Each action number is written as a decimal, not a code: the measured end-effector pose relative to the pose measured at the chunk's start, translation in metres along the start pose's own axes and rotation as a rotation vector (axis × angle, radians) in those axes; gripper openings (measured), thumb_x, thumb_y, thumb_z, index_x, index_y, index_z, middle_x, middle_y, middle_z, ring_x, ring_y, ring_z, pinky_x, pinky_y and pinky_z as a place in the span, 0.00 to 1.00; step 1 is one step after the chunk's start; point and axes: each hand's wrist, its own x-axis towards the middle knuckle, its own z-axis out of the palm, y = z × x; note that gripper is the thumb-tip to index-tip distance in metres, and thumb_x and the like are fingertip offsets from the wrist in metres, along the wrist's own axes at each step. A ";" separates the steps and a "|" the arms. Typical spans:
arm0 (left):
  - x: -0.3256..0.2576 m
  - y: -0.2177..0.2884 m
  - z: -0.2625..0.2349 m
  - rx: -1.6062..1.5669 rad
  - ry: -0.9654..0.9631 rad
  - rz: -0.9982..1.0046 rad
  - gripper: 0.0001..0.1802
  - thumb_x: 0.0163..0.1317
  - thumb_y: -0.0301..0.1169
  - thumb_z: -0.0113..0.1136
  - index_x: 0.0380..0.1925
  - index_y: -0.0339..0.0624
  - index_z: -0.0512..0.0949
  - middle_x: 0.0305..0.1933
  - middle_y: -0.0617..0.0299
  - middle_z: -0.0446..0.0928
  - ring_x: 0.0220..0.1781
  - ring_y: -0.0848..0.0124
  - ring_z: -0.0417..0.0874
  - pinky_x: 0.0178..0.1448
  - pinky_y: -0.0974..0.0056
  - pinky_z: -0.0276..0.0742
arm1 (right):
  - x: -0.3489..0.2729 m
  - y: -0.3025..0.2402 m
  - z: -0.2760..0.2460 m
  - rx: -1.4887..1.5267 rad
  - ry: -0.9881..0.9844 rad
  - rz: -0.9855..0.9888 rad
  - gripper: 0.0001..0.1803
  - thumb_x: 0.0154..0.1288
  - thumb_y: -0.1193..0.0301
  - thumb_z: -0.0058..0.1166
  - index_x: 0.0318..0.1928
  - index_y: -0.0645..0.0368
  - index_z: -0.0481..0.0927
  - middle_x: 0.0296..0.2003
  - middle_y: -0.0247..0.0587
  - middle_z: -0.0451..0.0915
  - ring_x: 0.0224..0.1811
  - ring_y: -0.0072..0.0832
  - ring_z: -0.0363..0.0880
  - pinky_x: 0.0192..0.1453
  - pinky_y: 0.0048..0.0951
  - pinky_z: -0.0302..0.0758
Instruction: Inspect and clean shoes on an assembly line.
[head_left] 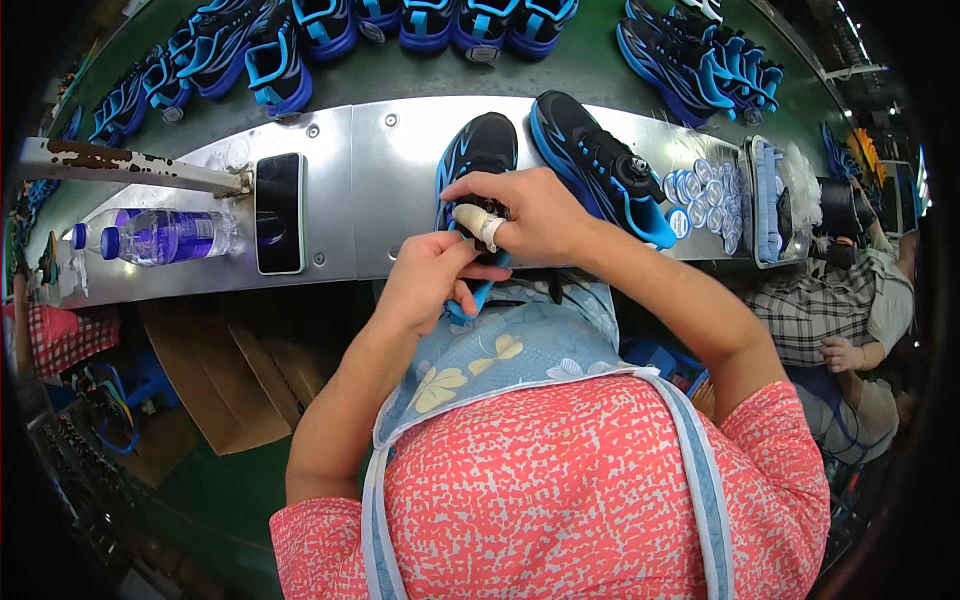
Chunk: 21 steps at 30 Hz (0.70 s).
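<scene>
A black sneaker (488, 140) with blue trim lies on the metal bench edge, toe pointing away from me. My right hand (540, 212) is closed over its middle, fingers curled; a beige cover with white tape wraps the thumb. Against the shoe's opening, my left hand (432, 275) pinches with bent fingers, its tips next to the right thumb. What lies between those fingertips is too small or hidden to make out. Just right stands a matching sneaker (600, 160) with a round dial on its tongue, touched by neither hand.
Several round white-and-blue discs (708, 195) lie right of the shoes, beside a blue-lined tray (766, 205). At left are a phone (280, 213), water bottles (165, 236) and a rusty bar (130, 165). More sneakers (480, 25) line the green surface behind. Another person (820, 315) sits right.
</scene>
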 end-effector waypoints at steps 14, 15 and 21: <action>0.000 0.000 -0.002 -0.003 -0.023 -0.013 0.14 0.66 0.29 0.48 0.41 0.25 0.74 0.42 0.49 0.79 0.43 0.61 0.85 0.18 0.73 0.76 | -0.032 0.011 -0.010 -0.226 0.060 -0.215 0.31 0.58 0.78 0.52 0.63 0.52 0.67 0.41 0.46 0.72 0.41 0.40 0.73 0.44 0.33 0.72; 0.000 -0.002 -0.005 -0.014 -0.026 -0.017 0.13 0.66 0.29 0.48 0.40 0.26 0.74 0.42 0.49 0.79 0.43 0.61 0.85 0.18 0.73 0.76 | -0.036 -0.006 -0.004 -0.357 0.080 -0.179 0.32 0.53 0.79 0.50 0.63 0.62 0.66 0.41 0.48 0.71 0.42 0.41 0.71 0.46 0.33 0.71; -0.006 -0.007 0.006 0.226 0.069 0.095 0.15 0.68 0.33 0.47 0.37 0.29 0.74 0.39 0.50 0.80 0.36 0.68 0.84 0.24 0.72 0.77 | -0.047 -0.017 0.002 -0.433 0.166 -0.126 0.33 0.51 0.79 0.49 0.62 0.68 0.64 0.38 0.50 0.71 0.42 0.42 0.70 0.48 0.37 0.70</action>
